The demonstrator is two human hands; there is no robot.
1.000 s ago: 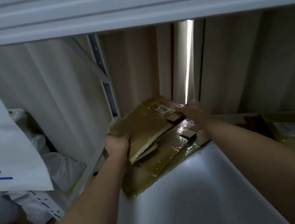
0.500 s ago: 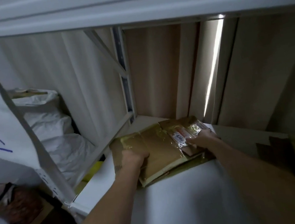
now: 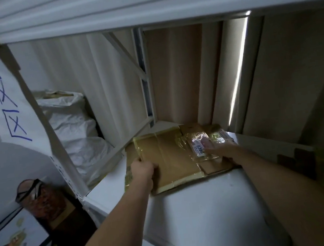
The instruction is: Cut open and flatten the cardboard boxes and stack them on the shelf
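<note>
- Two hands on one flattened box (image 3: 170,162). Left hand (image 3: 142,169) grips its near-left edge, fingers curled over the edge. Right hand (image 3: 220,149) lies on top at the right end, fingers stretched fairly straight and pressing down beside the white label (image 3: 198,149); it grips nothing.
- Box lies flat on the white shelf (image 3: 208,209), running from the left hand across to under the right hand, far end near the back corner post (image 3: 144,80).
- Handling, judged: light, thin, stiff along the panels but hinging at the creases. Glossy tape (image 3: 181,141) over much of the top looks slippery, so edges are the better hold; flaps at the right may spring up unless pressed.
- Beyond the right forearm: another taped cardboard piece (image 3: 304,158) on the same shelf, well apart.
- Beyond the left hand, past the shelf frame: white sacks (image 3: 76,133).
</note>
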